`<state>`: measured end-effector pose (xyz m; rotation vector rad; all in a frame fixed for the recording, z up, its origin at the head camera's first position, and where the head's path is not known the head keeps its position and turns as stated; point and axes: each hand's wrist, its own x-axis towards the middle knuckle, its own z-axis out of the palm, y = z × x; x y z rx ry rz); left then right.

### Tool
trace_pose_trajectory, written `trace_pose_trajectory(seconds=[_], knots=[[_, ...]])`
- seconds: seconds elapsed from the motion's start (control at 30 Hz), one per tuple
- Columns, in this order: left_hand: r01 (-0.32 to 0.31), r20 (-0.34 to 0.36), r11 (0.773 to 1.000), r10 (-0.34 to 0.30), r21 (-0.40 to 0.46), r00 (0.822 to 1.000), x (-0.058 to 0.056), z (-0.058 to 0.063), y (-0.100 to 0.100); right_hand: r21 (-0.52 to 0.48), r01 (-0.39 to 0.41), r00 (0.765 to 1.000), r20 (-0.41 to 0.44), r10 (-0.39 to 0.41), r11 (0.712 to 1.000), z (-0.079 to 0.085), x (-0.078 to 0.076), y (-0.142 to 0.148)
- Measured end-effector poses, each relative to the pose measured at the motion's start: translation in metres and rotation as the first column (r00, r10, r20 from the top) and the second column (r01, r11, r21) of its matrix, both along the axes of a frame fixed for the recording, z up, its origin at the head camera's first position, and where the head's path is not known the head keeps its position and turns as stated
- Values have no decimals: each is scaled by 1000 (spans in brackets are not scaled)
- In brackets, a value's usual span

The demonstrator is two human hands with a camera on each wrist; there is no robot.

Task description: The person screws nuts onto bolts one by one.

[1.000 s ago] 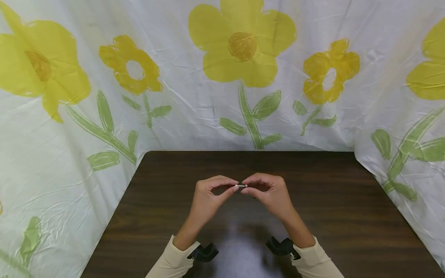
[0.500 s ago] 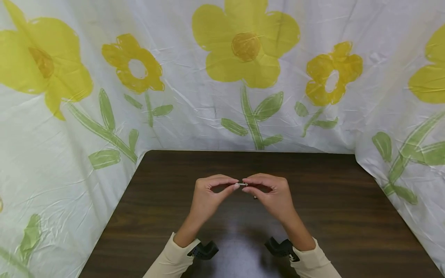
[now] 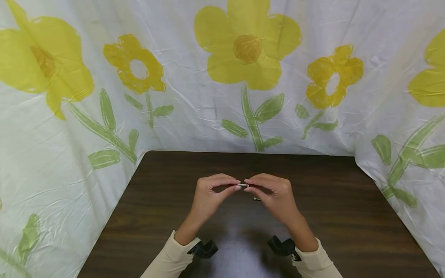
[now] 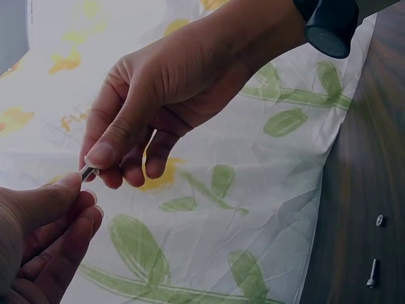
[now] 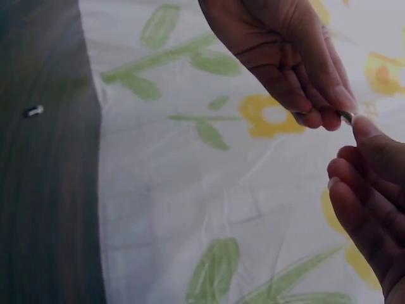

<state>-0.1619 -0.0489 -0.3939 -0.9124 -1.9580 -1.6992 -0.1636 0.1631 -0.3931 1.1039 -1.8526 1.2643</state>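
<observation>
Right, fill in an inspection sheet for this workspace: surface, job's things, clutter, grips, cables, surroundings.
Surface: dark wood-grain table, with a pale sheen at the near side.
Job's things: held metal fastener; on the table, a loose headed fastener and a small round metal piece, exact type unclear.
Clutter: nothing seen.
Grips: bare hands; left grip pinches one end of the held metal fastener, right grip the other.
Cables: nothing seen.
Surroundings: white cloth with yellow flowers behind the table and along both sides; black device on each wrist; cream sleeves.
</observation>
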Motion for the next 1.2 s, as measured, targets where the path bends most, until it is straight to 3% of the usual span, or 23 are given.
trace_pose_trajectory(seconds=[0.23,0.5,0.8,1.1,1.2], knots=[[-18,-36,1000,19,10,999,2,10,4,13,3,1000,8,-3,1000,1,-4,0],[10,-108,999,-7,31,994,-11,-4,1,77,25,995,100,-32,997,1,-4,-1],[0,-129,1000,2,18,992,-10,-3,2,69,16,957,289,-36,998,-7,-2,-6],[10,-137,1000,-6,29,991,6,20,7,-14,6,915,402,1,1000,-8,0,-13],[13,-121,999,-8,39,993,8,22,7,-15,-16,902,431,20,1000,-8,2,-12]])
